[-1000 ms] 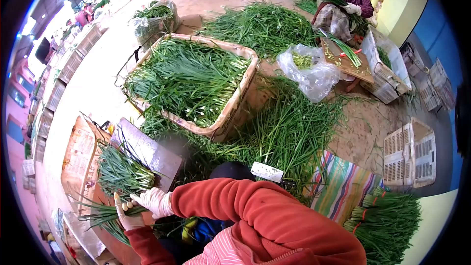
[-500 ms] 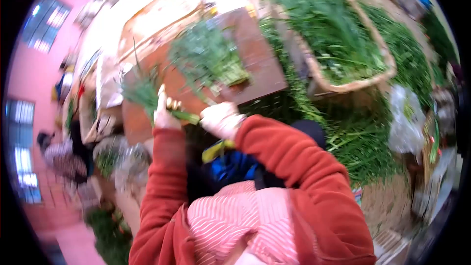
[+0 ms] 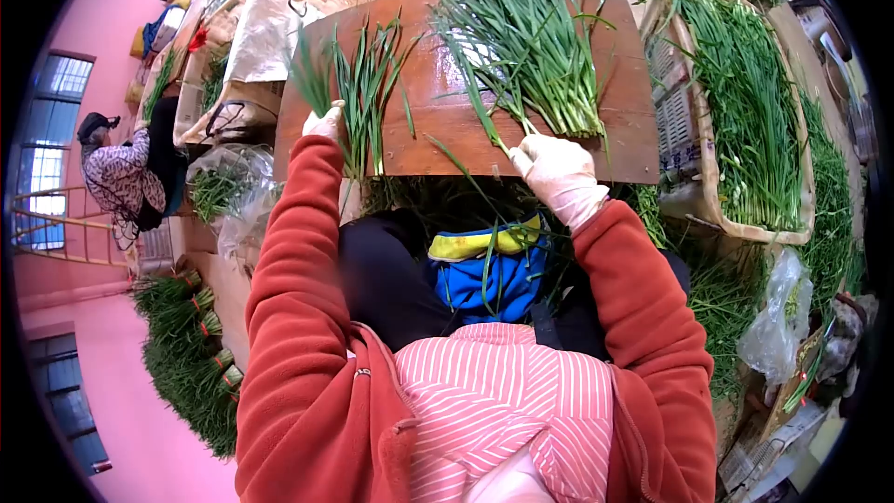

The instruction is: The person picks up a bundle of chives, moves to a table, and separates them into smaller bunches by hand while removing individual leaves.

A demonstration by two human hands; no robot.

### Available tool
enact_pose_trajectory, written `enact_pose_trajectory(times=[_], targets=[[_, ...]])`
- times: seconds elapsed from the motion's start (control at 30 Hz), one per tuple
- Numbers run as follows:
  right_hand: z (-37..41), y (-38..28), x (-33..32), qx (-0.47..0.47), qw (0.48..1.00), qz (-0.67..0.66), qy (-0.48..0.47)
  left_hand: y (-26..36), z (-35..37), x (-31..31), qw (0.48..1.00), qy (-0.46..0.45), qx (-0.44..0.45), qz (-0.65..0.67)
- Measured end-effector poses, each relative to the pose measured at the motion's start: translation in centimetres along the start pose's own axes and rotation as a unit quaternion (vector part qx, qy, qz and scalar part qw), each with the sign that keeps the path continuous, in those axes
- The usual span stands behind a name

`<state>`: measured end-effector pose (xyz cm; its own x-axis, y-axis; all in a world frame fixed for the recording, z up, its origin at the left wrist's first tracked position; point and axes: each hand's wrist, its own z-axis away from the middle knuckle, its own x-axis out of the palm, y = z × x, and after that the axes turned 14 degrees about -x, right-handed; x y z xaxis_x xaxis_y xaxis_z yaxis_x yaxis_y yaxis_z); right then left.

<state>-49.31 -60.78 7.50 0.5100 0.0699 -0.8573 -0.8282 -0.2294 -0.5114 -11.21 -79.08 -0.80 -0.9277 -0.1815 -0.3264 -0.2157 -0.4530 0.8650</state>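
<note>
Pile of green stalks (image 3: 549,65) on the right half of the counter (image 3: 626,84), pale ends toward the near right corner, long axis slanting back to the far edge. It lies just beyond your right hand (image 3: 563,172), the nearer one; its fingers meet the ends of stray stalks (image 3: 489,123) at the near edge, pinched or merely touching, can't tell. Your left hand (image 3: 324,121) grasps a small bunch (image 3: 311,76) by the left edge, thin row of stalks (image 3: 371,93) beside it
</note>
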Motion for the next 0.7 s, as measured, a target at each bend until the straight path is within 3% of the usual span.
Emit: enact_pose_trajectory(times=[0.03, 0.07, 0.1, 0.17, 0.2, 0.3, 0.37, 0.43, 0.5, 0.57, 0.63, 0.67, 0.7], targets=[[0.1, -0.2, 0.6, -0.017, 1.000, -0.007, -0.013, -1.7, -1.4, 0.0, 0.999, -0.036, -0.014, 0.018], [0.1, -0.4, 1.4, -0.018, 0.999, 0.010, -0.048, -0.8, 0.8, 1.1, 0.996, 0.026, 0.031, -0.081], [0.0, -0.6, 2.2, -0.018, 0.996, 0.026, -0.082, -2.8, -1.4, 0.9, 0.990, 0.031, 0.067, -0.118], [-0.2, -1.3, 3.2, -0.002, 0.985, 0.032, -0.167, -2.9, -1.3, 1.0, 0.994, 0.009, 0.070, -0.083], [-0.2, -1.5, 3.8, -0.002, 0.983, 0.032, -0.178, -1.4, 0.7, 1.4, 0.984, 0.017, 0.142, -0.109], [-0.3, -2.2, 5.6, -0.008, 0.976, 0.027, -0.216, -1.4, 1.3, 1.7, 0.956, 0.110, 0.146, -0.228], [0.1, -2.2, 7.9, -0.052, 0.972, 0.032, -0.225, -0.3, 3.0, 1.9, 0.964, 0.078, 0.109, -0.229], [0.4, -2.5, 8.5, -0.163, 0.932, 0.007, -0.325, 0.7, 4.0, 1.7, 0.959, 0.101, 0.094, -0.248], [-0.3, -4.4, 5.6, -0.161, 0.935, -0.008, -0.316, 0.9, 4.0, 1.2, 0.929, 0.168, 0.179, -0.277], [-0.9, -2.8, 6.7, -0.128, 0.990, 0.021, -0.052, 2.1, 4.8, 0.7, 0.899, 0.216, 0.214, -0.315], [-2.1, -2.3, 4.3, -0.049, 0.995, 0.081, 0.040, 4.2, 8.1, 2.0, 0.899, 0.225, 0.254, -0.276], [-2.4, -2.0, 3.7, -0.014, 0.995, 0.095, -0.001, 5.3, 10.2, 3.2, 0.967, 0.085, 0.209, -0.115], [-2.7, -1.6, 3.2, 0.022, 0.993, 0.109, -0.042, 6.6, 12.5, 4.4, 0.985, -0.059, 0.156, 0.052]])
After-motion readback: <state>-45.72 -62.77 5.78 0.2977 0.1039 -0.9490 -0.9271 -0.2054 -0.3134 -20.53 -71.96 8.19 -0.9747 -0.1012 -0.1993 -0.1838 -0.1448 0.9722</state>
